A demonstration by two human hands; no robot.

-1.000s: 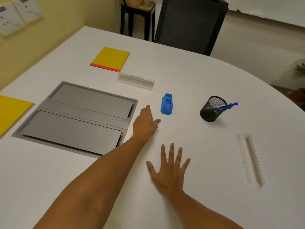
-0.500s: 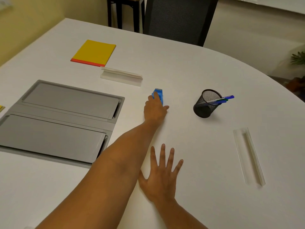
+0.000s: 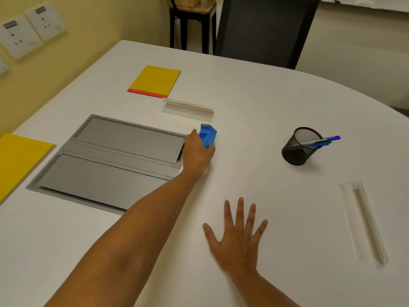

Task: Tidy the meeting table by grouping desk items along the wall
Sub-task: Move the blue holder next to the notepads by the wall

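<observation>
The left hand (image 3: 197, 152) is closed around a small blue desk item (image 3: 208, 134), probably a tape dispenser or stapler, though its kind cannot be told for sure. The item sits just beside the right edge of the grey cable hatch (image 3: 110, 158) set into the white desk (image 3: 254, 96), and whether it is lifted or touching the surface is unclear, as the fingers hide its base. The right hand (image 3: 238, 238) lies flat and open on the desk, fingers spread, holding nothing, on the near side of the hatch and off to its right. Judging from this, the step in hand is the pickup of the blue item, the first of several things that need grouping by the yellow wall (image 3: 73, 47). Beyond the hatch lie a yellow notepad (image 3: 156, 80) and a clear sign holder (image 3: 188, 108), already fairly near the wall side; another yellow pad (image 3: 20, 160) lies left of the hatch. Well to the right of the hatch stand a black mesh pen cup (image 3: 298, 149) with pens (image 3: 323, 141) and a second clear sign holder (image 3: 363, 220). The next move likely calls for carrying the blue item over the hatch toward the wall, setting it down close to the notepad, with a firm enough hold that it does not slip.
</observation>
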